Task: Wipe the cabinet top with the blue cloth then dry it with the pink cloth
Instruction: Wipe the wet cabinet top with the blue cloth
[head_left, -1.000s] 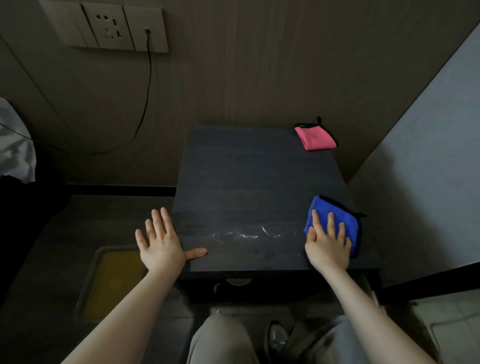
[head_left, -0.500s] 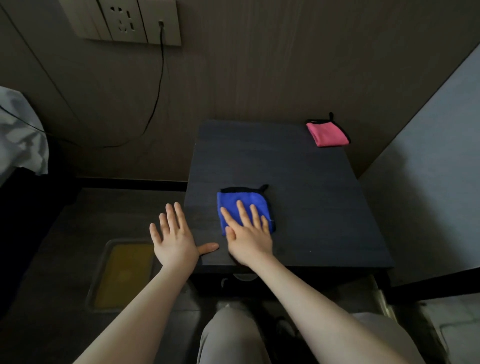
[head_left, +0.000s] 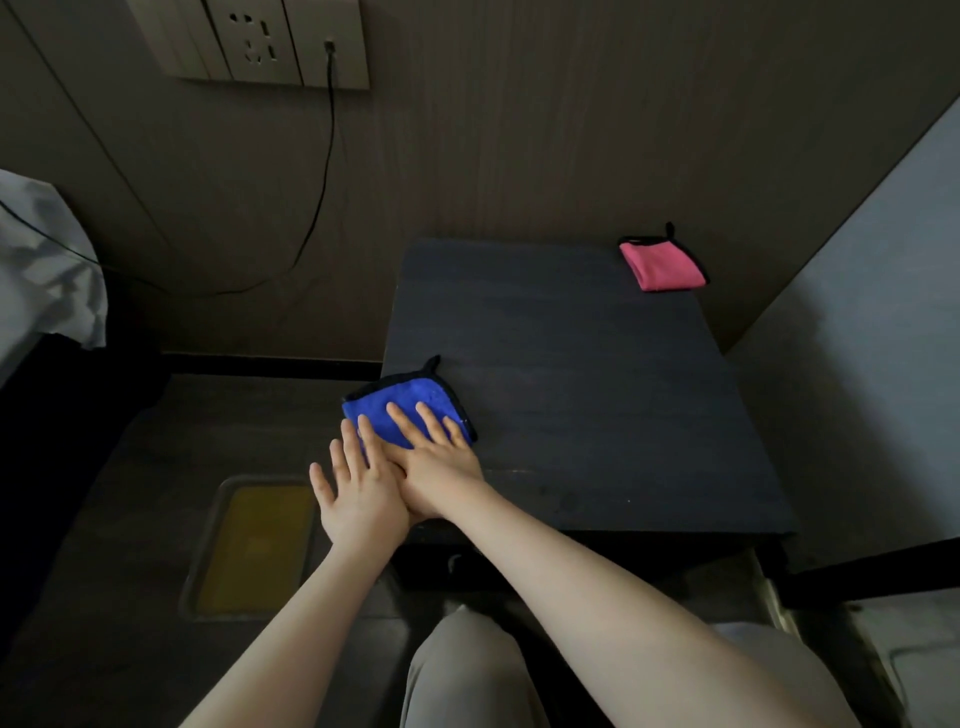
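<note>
The dark cabinet top (head_left: 597, 389) fills the middle of the view. A blue cloth (head_left: 395, 402) with black trim lies at its left edge, partly hanging over the side. My right hand (head_left: 436, 457) presses flat on the cloth, fingers spread. My left hand (head_left: 358, 493) is open at the cabinet's front left corner, touching the right hand, its fingertips reaching the cloth's near edge. A folded pink cloth (head_left: 662, 265) rests at the far right corner, well apart from both hands.
A wall socket (head_left: 260, 41) with a black cable (head_left: 317, 197) plugged in hangs on the back wall at left. A yellow floor panel (head_left: 254, 551) lies left of the cabinet. White fabric (head_left: 47, 270) sits at far left. A grey wall (head_left: 857, 322) borders the cabinet's right side.
My right hand has slid the blue cloth from the front right corner across to the left edge of the cabinet top. The wet streaks near the front have gone. The left hand stayed put.
</note>
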